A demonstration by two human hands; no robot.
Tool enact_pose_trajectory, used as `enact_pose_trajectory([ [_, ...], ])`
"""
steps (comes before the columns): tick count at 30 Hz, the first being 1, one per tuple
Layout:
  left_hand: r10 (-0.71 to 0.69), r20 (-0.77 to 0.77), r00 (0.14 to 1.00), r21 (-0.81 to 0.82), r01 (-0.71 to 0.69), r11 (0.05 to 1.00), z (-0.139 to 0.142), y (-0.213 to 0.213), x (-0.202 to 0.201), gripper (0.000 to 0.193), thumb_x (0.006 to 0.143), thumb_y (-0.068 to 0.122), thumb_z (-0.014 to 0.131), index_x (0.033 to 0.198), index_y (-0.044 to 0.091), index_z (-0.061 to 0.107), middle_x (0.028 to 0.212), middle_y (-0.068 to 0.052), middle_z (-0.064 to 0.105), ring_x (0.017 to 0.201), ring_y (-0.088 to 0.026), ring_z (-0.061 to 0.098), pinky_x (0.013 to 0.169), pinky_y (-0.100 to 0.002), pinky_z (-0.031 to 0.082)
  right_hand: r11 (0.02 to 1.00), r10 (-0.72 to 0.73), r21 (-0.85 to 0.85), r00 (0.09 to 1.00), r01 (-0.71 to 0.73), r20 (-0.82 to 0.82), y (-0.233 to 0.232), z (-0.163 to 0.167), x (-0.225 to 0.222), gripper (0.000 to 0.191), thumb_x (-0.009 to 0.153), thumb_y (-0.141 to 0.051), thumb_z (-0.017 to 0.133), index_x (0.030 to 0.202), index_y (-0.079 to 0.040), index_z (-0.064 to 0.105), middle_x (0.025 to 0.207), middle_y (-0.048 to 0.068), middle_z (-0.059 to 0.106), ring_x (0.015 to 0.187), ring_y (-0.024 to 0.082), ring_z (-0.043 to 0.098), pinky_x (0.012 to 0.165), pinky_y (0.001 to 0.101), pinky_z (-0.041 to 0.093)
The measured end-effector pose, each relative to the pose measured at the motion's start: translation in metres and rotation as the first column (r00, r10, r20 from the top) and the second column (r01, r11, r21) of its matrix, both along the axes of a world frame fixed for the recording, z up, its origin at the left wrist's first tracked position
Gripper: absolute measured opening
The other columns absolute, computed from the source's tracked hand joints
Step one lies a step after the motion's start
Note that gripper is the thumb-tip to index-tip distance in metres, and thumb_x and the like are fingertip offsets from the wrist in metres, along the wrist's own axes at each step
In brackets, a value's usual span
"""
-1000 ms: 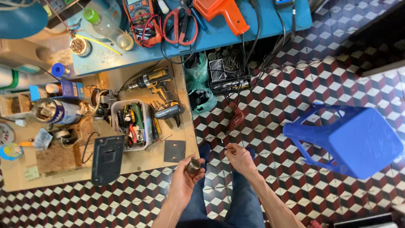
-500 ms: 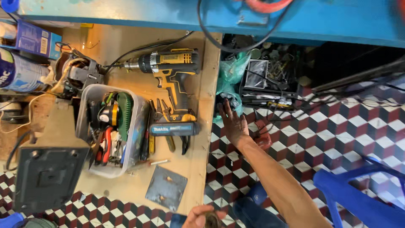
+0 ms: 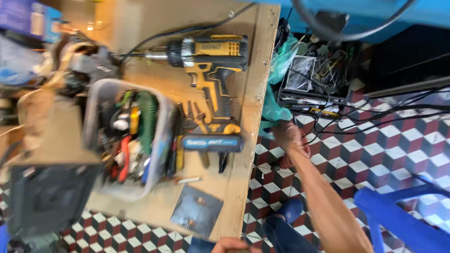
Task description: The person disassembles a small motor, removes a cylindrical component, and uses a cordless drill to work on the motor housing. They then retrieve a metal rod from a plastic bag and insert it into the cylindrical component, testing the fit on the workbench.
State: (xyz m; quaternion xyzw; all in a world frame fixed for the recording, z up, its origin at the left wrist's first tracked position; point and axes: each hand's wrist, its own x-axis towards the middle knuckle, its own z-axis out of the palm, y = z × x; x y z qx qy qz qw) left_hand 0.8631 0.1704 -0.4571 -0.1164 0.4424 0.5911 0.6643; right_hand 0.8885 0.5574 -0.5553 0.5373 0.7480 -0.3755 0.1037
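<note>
The right hand reaches down past the right edge of the wooden workbench, in the middle of the frame, with the forearm running up from the lower right. It meets a teal cloth or bag that hangs just beside the bench edge. The picture is blurred there, so I cannot tell whether the fingers are spread, curled or gripping the cloth; they seem to be touching it or just under it.

The left hand shows only as a sliver at the bottom edge, near the bench's lower corner. Its fingers are cut off by the frame, so their state cannot be told either.

The cloth lies up and slightly left of the right hand, between the bench edge and a pile of cables and small tools on the tiled floor in the upper right. Its long axis runs roughly top to bottom, along the bench edge. The right hand is much nearer to it than the left.

On the bench, 1 yellow cordless drill lies on its side, its bit pointing left and its battery toward the bottom. A clear plastic tub of hand tools sits at its left, and a small dark metal plate lies below. A blue stool stands at the lower right.
</note>
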Motion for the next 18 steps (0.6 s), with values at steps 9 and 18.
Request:
enact_pose_trajectory([
  [9, 0.122, 0.179, 0.976, -0.015, -0.122, 0.992, 0.225, 0.067, -0.048, 0.032, 0.096, 0.018, 0.058, 0.121, -0.001, 0.057, 0.112, -0.024, 0.072, 0.087, -0.029, 0.075, 0.075, -0.04, 0.065, 0.954, 0.113, 0.297, 0.974, -0.051, -0.196, -0.048, 0.274, 0.055, 0.035, 0.094, -0.031, 0.061, 0.115, -0.006, 0.074, 0.091, 0.025, 0.072, 0.088, 0.045, 0.069, 0.079, 0.0508, 0.054],
  [18, 0.371, -0.081, 0.925, 0.063, -0.367, 0.928, 0.351, 0.02, -0.062, 0.04, 0.099, 0.028, 0.053, 0.126, -0.001, 0.057, 0.109, -0.016, 0.071, 0.087, -0.025, 0.074, 0.073, -0.033, 0.064, 0.952, -0.306, -0.128, 0.837, 0.278, -0.454, -0.123, 0.555, 0.083, 0.022, 0.099, -0.013, 0.063, 0.105, 0.0, 0.079, 0.051, 0.003, 0.046, 0.046, 0.008, 0.035, 0.043, 0.0262, 0.025],
])
